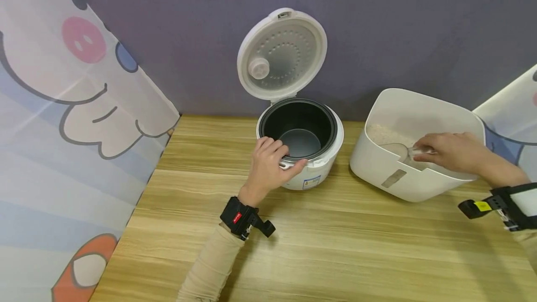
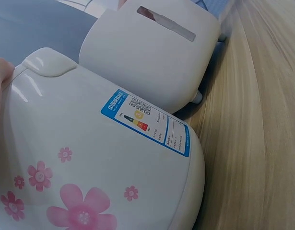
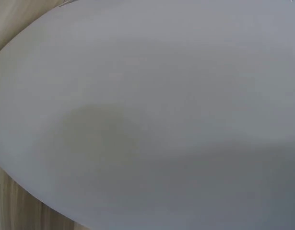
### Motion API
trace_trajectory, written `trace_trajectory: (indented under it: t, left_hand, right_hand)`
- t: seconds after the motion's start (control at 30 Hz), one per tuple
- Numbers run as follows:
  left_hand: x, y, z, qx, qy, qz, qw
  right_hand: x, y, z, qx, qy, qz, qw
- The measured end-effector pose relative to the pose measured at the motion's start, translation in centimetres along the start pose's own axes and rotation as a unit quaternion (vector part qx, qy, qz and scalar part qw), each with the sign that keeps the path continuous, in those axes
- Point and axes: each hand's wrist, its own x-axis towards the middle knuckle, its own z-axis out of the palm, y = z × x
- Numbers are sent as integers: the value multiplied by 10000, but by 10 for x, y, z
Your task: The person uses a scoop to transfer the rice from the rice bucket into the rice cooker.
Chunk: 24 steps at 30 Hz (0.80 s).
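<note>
1. Scoop (image 1: 395, 149): a clear tool at the front of the bin's interior, its bowl by the rice and its handle toward the right hand.
2. Right hand (image 1: 455, 152): reaches over the bin's front rim and holds the scoop's handle in bent fingers. In the right wrist view, a pale, smooth surface fills most of the field and hides the grip.
3. Rice (image 1: 383, 134): pale grains inside the bin, seen behind the scoop.
4. Bin (image 1: 365, 164): white, open-topped, with a narrow window strip (image 1: 393, 178) on its front wall.
5. Rice cooker (image 1: 293, 183): left of the bin and near it; pink flowers (image 2: 82, 211) and a blue-edged label (image 2: 147, 122) mark its white body.
6. Inner pot (image 1: 299, 141): dark, seated within the cooker.
7. Left hand (image 1: 268, 164): grips the cooker's front-left rim, fingers curled over the edge, thumb along the front.
8. Lid (image 1: 289, 52): raised at the cooker's rear.
9. Table (image 1: 335, 246): wood-grained, supporting both vessels.
10. Wall (image 1: 168, 36): dark grey, behind them.
</note>
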Motion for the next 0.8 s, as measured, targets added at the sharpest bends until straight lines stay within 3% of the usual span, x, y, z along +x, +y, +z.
trace_trajectory:
  t: [0.53, 0.8]
  left_hand:
    - [1, 0, 2, -37, 24, 30, 10000]
    - [-1, -1, 2, -105, 17, -42, 9999]
  right_hand:
    - [-4, 5, 4, 150, 165, 15, 9998]
    - [-7, 2, -8, -57, 294, 70, 9995]
